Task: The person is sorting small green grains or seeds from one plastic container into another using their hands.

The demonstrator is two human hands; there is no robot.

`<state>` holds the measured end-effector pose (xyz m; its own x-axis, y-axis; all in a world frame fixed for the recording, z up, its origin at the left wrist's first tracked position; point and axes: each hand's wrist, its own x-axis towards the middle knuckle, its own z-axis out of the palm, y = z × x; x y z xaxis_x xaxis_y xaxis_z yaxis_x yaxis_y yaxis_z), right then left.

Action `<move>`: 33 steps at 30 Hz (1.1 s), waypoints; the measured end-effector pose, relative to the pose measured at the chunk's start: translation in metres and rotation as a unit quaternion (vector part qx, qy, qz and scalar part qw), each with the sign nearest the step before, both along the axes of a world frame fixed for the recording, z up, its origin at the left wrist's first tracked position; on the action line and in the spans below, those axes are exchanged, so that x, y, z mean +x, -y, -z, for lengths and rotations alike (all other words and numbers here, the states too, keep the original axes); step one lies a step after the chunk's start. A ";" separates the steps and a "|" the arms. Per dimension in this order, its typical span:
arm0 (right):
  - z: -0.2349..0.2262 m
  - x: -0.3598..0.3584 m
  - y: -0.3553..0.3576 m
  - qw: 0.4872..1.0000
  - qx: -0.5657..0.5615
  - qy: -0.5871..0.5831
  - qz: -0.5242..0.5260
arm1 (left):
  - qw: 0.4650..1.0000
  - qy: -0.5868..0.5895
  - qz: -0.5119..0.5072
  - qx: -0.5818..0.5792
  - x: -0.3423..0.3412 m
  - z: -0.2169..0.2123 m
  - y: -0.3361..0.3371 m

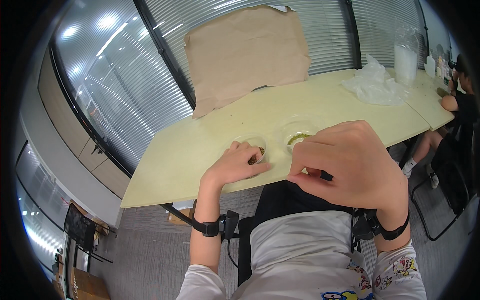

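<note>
White slatted blinds stand behind the pale yellow desk, with a brown paper sheet propped along its far edge and a crumpled plastic bag toward the far right; a co-worker sits beyond the desk's right end. Close to the near edge, well in from the near left corner, is a clear bowl of dark grains; a second clear bowl, with green grains, lies to its right and a little nearer the far edge. My left hand is at the first bowl, fingers bent over its rim and thumb stretched to the near side; I cannot tell whether they grip it or only rest there. My right hand is raised in front of the second bowl, thumb and forefinger tips pinched together; whether a grain sits between them I cannot make out. I judge a light pinch best, since hard pressure could make a small grain spring away; a steady left hand should stop the light bowl sliding, and any release is safest low over a bowl.
</note>
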<state>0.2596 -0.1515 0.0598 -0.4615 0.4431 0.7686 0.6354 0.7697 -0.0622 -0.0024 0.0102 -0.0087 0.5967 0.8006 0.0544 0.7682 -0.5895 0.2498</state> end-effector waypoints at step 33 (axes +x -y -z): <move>0.013 0.027 -0.055 0.973 -0.113 -0.042 0.198 | 0.995 -0.023 -0.062 -0.076 0.009 -0.015 0.013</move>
<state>0.2864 -0.0963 0.0464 -0.1599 0.7355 0.6584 0.8649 0.4259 -0.2657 0.0070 -0.0024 0.0058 0.4922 0.8648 -0.0992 0.8453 -0.4476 0.2916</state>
